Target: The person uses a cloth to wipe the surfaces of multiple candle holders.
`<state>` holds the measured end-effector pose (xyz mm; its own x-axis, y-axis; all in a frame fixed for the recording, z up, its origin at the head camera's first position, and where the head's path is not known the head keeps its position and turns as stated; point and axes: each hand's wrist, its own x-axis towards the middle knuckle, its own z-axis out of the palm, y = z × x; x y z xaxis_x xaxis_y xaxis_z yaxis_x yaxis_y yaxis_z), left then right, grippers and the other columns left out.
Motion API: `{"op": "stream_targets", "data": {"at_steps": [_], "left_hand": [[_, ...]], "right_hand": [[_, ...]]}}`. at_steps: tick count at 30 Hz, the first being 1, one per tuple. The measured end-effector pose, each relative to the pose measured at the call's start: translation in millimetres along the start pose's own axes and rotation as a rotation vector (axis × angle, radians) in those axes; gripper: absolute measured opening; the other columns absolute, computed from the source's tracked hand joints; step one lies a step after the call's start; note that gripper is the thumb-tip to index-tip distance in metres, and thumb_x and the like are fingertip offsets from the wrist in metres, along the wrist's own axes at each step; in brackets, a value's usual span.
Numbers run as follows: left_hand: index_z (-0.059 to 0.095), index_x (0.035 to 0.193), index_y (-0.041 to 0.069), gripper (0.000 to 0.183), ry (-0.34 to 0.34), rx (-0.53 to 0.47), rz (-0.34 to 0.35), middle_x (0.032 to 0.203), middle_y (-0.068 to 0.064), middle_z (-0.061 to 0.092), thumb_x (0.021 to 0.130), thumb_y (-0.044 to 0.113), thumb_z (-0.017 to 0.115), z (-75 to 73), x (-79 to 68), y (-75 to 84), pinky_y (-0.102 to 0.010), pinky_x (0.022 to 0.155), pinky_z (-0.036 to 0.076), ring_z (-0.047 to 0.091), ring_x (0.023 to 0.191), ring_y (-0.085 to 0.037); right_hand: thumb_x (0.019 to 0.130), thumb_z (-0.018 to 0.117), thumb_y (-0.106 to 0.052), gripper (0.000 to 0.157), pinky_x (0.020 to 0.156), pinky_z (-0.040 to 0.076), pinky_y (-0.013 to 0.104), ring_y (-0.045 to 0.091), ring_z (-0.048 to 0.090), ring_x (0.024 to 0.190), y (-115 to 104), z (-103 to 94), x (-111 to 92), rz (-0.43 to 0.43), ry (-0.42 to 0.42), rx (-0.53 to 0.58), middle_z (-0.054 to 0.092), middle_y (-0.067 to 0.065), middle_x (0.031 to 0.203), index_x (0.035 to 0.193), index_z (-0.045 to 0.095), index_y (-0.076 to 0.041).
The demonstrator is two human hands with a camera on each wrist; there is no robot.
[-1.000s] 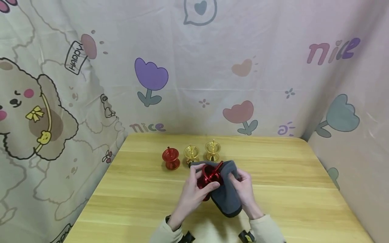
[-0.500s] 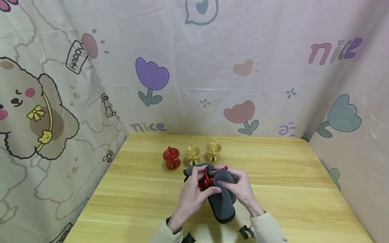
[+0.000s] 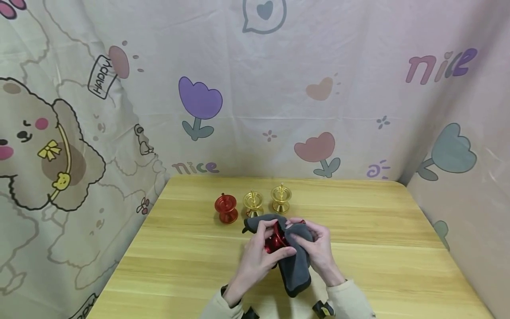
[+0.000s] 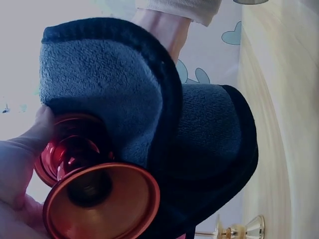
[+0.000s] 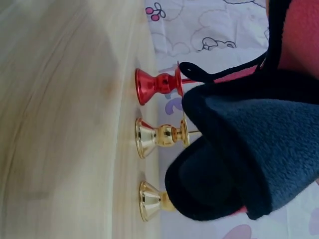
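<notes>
My left hand (image 3: 259, 257) holds a shiny red candle holder (image 3: 276, 241) tilted on its side above the table. Its hollow flared base (image 4: 107, 201) faces the left wrist camera, with the thumb and fingers along the stem side. A grey cloth with black edging (image 3: 295, 274) is folded over the holder's dish end, and my right hand (image 3: 318, 248) pinches it there between thumb and fingers. Most of the dish is hidden under the cloth; a red tip shows beyond it. One corner of the cloth with a black loop (image 5: 194, 72) sticks out to the left.
Behind the hands another red candle holder (image 3: 226, 208) and two gold candle holders (image 3: 253, 201) (image 3: 281, 198) stand upright in a row on the wooden table (image 3: 179, 266). A printed curtain (image 3: 255, 88) hangs behind the table and along its sides.
The right hand has brought the cloth over the red holder's dish and spike, which showed uncovered before. The cloth's lower end has swung slightly left and down. The standing holders have stayed put.
</notes>
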<state>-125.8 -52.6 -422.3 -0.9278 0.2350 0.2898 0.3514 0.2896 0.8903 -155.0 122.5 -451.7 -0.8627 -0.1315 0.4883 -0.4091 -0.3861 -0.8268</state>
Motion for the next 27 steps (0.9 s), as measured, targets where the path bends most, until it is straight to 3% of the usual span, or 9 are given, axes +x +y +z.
{"op": "stream_targets", "data": {"at_steps": [6,9,14,19,24,27], "left_hand": [[0.049,0.133,0.010,0.063,-0.014,-0.029,-0.016,0.114,-0.007,0.076,0.083,0.027,0.083,1.8,0.0,-1.0,-0.020,0.075,0.057,0.070,0.090,-0.007],[0.049,0.133,0.009,0.063,-0.012,-0.051,-0.030,0.114,-0.007,0.076,0.083,0.026,0.083,2.1,-0.5,-2.0,-0.019,0.074,0.056,0.068,0.087,-0.005],[0.047,0.136,0.007,0.063,-0.012,-0.124,-0.051,0.115,-0.013,0.075,0.085,0.023,0.081,1.9,-0.8,-2.5,-0.019,0.070,0.056,0.066,0.082,-0.002],[0.049,0.134,0.007,0.064,0.014,-0.069,-0.036,0.113,-0.009,0.076,0.082,0.026,0.083,0.1,-1.0,-1.8,-0.017,0.066,0.053,0.063,0.079,0.001],[0.051,0.131,0.007,0.063,0.006,-0.014,-0.026,0.109,-0.007,0.077,0.081,0.028,0.083,-0.7,-0.7,-2.6,-0.017,0.066,0.051,0.062,0.080,0.000],[0.050,0.131,0.007,0.062,-0.023,-0.034,-0.034,0.111,-0.008,0.077,0.083,0.028,0.082,0.5,-0.2,-3.5,-0.017,0.068,0.053,0.064,0.083,-0.002]], "right_hand": [[0.088,0.057,0.018,0.041,0.082,0.060,0.019,0.009,0.072,0.099,0,2.7,-2,0.016,0.110,0.145,0.078,-0.001,0.102,0.112,0.074,-0.011],[0.089,0.058,0.017,0.039,0.082,0.060,0.019,0.009,0.073,0.100,0,1.2,-2,0.008,0.104,0.150,0.078,-0.001,0.102,0.114,0.073,-0.009],[0.088,0.064,0.015,0.036,0.088,0.058,0.018,0.007,0.071,0.106,2,-6.1,-3,-0.043,-0.009,-0.036,0.077,-0.005,0.111,0.118,0.071,-0.004],[0.086,0.068,0.014,0.031,0.099,0.051,0.015,0.003,0.064,0.117,0,-14.4,-1,-0.070,-0.119,-0.245,0.072,-0.011,0.120,0.116,0.070,0.007],[0.086,0.069,0.012,0.032,0.103,0.047,0.015,0.003,0.060,0.119,-3,-17.3,1,-0.046,-0.194,-0.279,0.069,-0.009,0.121,0.118,0.069,0.010],[0.085,0.070,0.013,0.033,0.103,0.047,0.015,0.003,0.061,0.117,-4,-16.6,0,-0.029,-0.173,-0.265,0.069,-0.009,0.120,0.118,0.070,0.006]]}}
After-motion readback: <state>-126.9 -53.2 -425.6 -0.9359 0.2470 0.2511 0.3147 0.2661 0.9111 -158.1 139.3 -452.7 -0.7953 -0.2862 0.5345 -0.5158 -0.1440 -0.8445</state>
